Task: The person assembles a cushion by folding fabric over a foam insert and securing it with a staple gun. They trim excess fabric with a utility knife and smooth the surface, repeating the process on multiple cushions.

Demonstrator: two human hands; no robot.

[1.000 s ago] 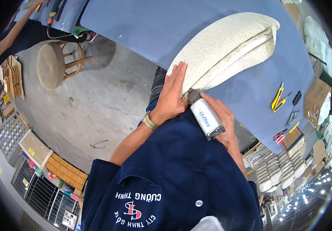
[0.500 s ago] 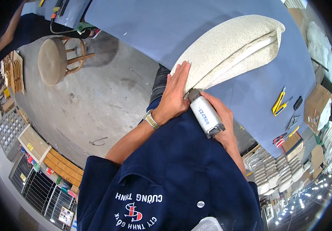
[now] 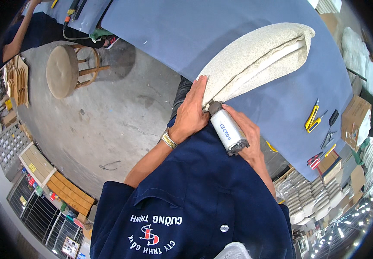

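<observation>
Cushion: one cream cushion point(image 3: 255, 60) lies on the blue table point(image 3: 186, 30), its near end at the table edge, close to the person. Its fabric cover is folded over a white inner layer.
Left hand: the left hand point(image 3: 193, 113) lies flat with fingers stretched out, pressing on the near end of the cushion. It grips nothing; it only presses. One metal watch point(image 3: 168, 140) is on this wrist.
Right hand: the right hand point(image 3: 242, 134) is closed around one grey tool point(image 3: 226, 131) of cylinder shape. The thumb and fingers wrap its body from the right side. The tool's front tip touches the near end of the cushion, just beside the left hand's fingers.
Tool: one only, light grey with a dark end cap, tilted, its nose toward the cushion.
Table: one long blue surface, running from upper left to right.
Small tools: on the right part of the table, well apart from the cushion, lie one yellow cutter point(image 3: 312, 116), one dark pen-like piece point(image 3: 333, 117), and some scissors or pliers with red handles point(image 3: 314, 160); I cannot count these exactly.
Stool: one round wooden stool point(image 3: 63, 71) stands on the concrete floor point(image 3: 108, 125), left of the table.
Other person: one arm point(image 3: 20, 32) in a dark sleeve shows at upper left.
</observation>
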